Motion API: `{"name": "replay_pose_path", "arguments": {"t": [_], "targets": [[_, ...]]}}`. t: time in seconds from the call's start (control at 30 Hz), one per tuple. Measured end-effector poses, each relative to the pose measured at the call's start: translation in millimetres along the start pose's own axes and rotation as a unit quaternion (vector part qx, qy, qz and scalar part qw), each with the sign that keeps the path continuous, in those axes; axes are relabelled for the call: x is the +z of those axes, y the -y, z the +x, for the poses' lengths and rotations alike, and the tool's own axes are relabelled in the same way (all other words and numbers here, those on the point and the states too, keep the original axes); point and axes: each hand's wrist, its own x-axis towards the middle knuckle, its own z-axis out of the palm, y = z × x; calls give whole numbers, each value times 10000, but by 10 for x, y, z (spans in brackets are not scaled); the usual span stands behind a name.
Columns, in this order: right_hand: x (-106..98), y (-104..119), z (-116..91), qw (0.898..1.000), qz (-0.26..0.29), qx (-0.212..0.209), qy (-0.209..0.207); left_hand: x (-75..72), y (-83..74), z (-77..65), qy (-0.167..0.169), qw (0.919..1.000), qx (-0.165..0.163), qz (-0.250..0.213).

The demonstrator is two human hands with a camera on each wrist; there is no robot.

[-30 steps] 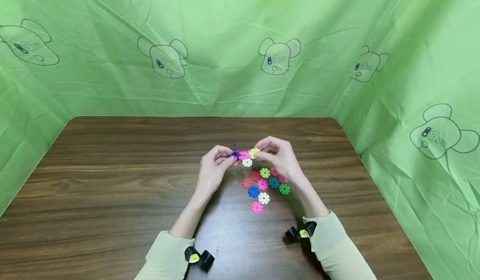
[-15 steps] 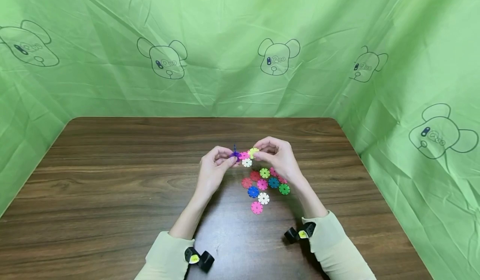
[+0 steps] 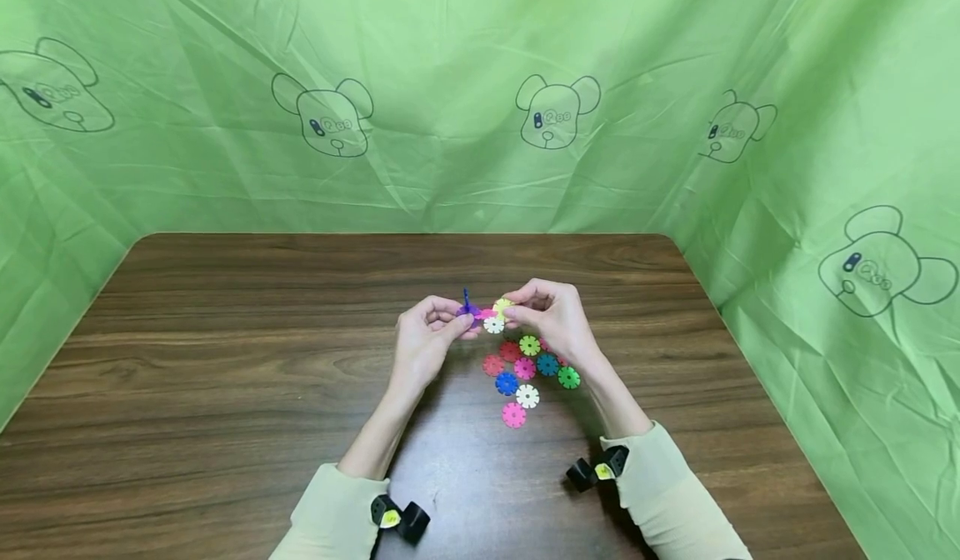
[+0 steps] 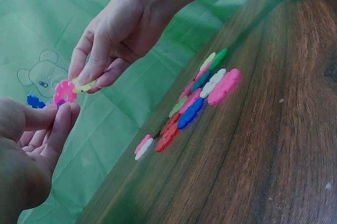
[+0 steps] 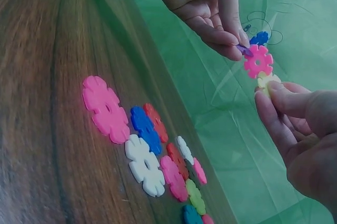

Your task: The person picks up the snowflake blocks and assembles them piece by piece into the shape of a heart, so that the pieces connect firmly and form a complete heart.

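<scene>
Between my hands, held up off the table, is a short chain of notched plastic snowflake discs. My left hand [image 3: 422, 343] pinches the purple disc [image 5: 243, 50] between thumb and fingers. A blue disc [image 5: 259, 38] juts up from that end. In the middle a pink disc [image 5: 258, 61] bridges purple and yellow. My right hand [image 3: 557, 325] pinches the yellow disc [image 5: 266, 80] at the other end, thumb over part of it. The right wrist view shows the notches of pink and yellow meeting. Most of the purple disc hides behind the left fingers.
Loose discs lie on the wooden table [image 3: 262, 377] below the hands: white [image 3: 527, 396], pink [image 3: 513, 415], blue [image 3: 507, 383], green [image 3: 569, 377] and several others. One white disc [image 3: 493, 325] lies just under the chain. A green curtain [image 3: 450, 127] surrounds the table's far sides.
The chain has tilted, so its pink disc looks thinner from the head view. Both hands have shifted slightly left and down, keeping their pinches. The loose discs have stayed put.
</scene>
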Motion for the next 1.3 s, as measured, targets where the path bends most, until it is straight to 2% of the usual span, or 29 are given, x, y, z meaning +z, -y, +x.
{"name": "replay_pose_path", "arguments": {"t": [0.37, 0.7, 0.73, 0.83, 0.97, 1.17, 1.3], "targets": [[7, -33, -2, 9999, 34, -39, 97, 0, 15, -1, 16, 10000, -12, 0], [-21, -14, 2, 9999, -2, -163, -31, 23, 0, -11, 102, 9999, -124, 23], [-25, -14, -1, 9998, 21, -184, -12, 17, -3, -8, 128, 9998, -139, 66], [-33, -10, -6, 9997, -45, -241, -17, -22, -15, -3, 97, 9976, -199, 658], [-45, -14, -5, 9994, -217, -247, -144, -72, -12, 4, 45, 9898, -238, 1401], [-26, -17, 13, 9997, -90, -188, -119, -84, -7, 13, 333, 9877, 75, 1523], [-5, -23, 11, 9999, -75, -117, -52, -74, 8, 8, 409, 9849, 226, 1669]]}}
